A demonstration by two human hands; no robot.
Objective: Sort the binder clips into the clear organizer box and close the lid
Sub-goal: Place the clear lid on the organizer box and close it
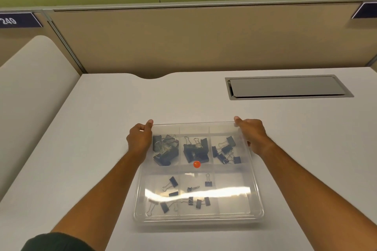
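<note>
I see the desk (102, 128) carrying the box (199, 218) near its front edge, lid (232, 181) lying flat on top, roughly square. My left hand (139, 140) and right hand (252, 136) curl round the lid's far corners, thumbs on top. Clips (195, 149) fill five compartments.

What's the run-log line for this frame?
stage: lid on | left hand: grips organizer box far-left corner | right hand: grips far-right corner | binder clips: inside, five compartments
</note>
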